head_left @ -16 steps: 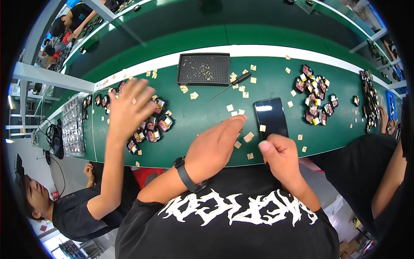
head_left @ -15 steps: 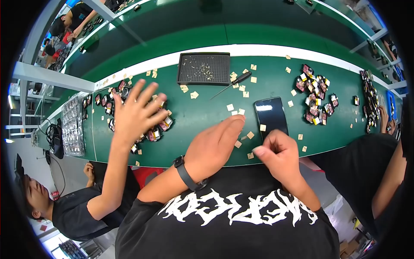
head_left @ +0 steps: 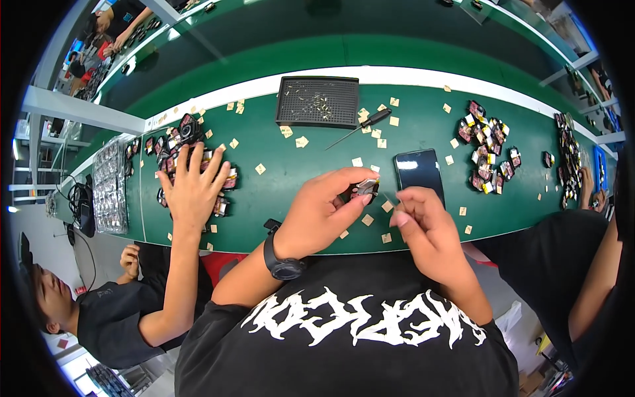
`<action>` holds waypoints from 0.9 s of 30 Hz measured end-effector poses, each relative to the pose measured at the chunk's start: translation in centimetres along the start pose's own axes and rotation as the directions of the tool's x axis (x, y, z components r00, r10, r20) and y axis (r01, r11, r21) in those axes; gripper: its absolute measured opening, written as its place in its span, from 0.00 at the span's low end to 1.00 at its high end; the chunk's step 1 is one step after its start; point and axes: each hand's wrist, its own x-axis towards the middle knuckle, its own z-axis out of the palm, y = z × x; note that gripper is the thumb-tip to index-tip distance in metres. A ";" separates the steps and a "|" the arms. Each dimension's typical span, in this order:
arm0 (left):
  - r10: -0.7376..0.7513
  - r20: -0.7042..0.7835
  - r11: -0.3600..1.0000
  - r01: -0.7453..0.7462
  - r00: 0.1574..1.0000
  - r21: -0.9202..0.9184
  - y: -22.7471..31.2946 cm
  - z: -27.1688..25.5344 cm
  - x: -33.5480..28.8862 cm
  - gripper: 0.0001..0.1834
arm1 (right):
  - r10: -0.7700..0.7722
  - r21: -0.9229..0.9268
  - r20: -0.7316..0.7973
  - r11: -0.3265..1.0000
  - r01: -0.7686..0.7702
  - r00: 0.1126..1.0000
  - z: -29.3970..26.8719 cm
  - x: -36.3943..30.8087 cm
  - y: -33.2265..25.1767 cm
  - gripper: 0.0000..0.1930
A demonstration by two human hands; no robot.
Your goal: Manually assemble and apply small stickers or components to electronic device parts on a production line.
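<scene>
My left hand (head_left: pixel 317 215), with a dark watch at its wrist, grips a small black electronic unit (head_left: pixel 365 188) with a silvery face between thumb and fingers. Just to the right, my right hand (head_left: pixel 428 221) is closed in a pinch. A thin, pale sliver shows at its fingertips, too small to name, pointing toward the unit. Behind that hand lies a dark phone (head_left: pixel 419 171) on the green table (head_left: pixel 297 192). Small beige square pads (head_left: pixel 368 220) are scattered around both hands.
A black tray (head_left: pixel 284 119) of small metal pieces and a screwdriver (head_left: pixel 377 118) lie farther back. Heaped units (head_left: pixel 486 142) are at right. At left, a co-worker's spread hand (head_left: pixel 192 195) is over another heap, beside clear plastic trays (head_left: pixel 110 188).
My left hand has turned, bringing the black unit into view. My right hand's fingers have come forward, showing the thin sliver. The co-worker's hand has lowered toward the left heap.
</scene>
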 end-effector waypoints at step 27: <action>0.184 -0.061 0.958 -0.193 0.981 -0.212 -1.3 1.4 -0.9 0.13 | 0.330 0.542 0.027 0.788 -0.291 0.944 1.4 0.9 -2.7 0.10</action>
